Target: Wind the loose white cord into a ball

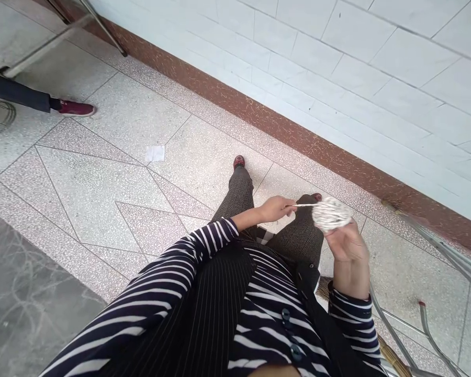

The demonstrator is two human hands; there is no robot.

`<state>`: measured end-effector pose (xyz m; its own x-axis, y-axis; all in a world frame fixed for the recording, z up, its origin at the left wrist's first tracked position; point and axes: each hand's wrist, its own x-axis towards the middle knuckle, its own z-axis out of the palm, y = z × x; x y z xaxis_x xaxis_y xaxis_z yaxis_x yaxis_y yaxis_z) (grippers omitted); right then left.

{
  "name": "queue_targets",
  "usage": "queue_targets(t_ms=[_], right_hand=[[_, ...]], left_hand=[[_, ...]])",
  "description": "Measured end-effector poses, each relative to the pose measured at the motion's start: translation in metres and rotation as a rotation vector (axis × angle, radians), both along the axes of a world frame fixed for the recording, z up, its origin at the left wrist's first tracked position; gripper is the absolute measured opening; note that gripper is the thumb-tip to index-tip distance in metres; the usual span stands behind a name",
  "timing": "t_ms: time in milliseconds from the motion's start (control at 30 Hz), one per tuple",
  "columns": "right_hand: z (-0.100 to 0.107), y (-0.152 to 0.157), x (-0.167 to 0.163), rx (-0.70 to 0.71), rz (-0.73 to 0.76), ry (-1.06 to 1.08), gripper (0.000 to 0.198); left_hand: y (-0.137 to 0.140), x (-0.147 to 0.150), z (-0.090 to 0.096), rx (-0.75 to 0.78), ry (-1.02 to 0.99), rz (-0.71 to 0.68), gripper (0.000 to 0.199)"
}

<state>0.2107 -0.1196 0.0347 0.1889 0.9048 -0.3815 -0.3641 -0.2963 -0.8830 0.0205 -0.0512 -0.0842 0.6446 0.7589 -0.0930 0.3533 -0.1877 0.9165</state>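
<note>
My right hand (346, 243) holds up a ball of thick white yarn (331, 214), its fingers behind and under the ball. A single strand of yarn (306, 205) runs straight from the ball across to my left hand (277, 208). The left fingers are pinched together on that strand, in front of my knees. Both hands are apart, with the taut-looking strand between them. The fingers of my right hand are partly hidden by the ball.
A white tiled wall (337, 78) with a brown skirting runs along the far side. A paper scrap (155, 153) lies on the floor. Another person's red shoe (77, 108) is at left, near a metal-legged table. Metal tube legs (426, 319) stand at right.
</note>
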Motion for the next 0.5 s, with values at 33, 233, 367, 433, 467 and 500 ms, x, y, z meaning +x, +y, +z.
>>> queue_targets(t_ms=[33,233,367,433,467,500], right_hand=[[0.003,-0.001,0.008,0.007,-0.049,0.034,0.047],[0.039,-0.014,0.031,0.103,-0.256,0.057,0.045],[0.067,-0.023,0.027,0.271,-0.31,0.072,0.04],[0.079,-0.028,0.028,0.401,-0.324,0.057,0.045],[0.084,-0.032,0.031,0.433,-0.312,0.031,0.048],[0.087,-0.037,0.035,0.428,-0.278,-0.027,0.05]], left_hand=[[0.003,-0.008,-0.007,0.014,0.071,0.0,0.029],[0.027,-0.041,-0.033,0.026,0.317,0.024,0.03],[0.057,-0.036,-0.029,0.072,0.341,0.042,0.033],[0.072,-0.031,-0.024,0.092,0.363,0.039,0.033],[0.079,-0.029,-0.022,0.105,0.375,0.033,0.032],[0.084,-0.028,-0.021,0.121,0.389,0.027,0.032]])
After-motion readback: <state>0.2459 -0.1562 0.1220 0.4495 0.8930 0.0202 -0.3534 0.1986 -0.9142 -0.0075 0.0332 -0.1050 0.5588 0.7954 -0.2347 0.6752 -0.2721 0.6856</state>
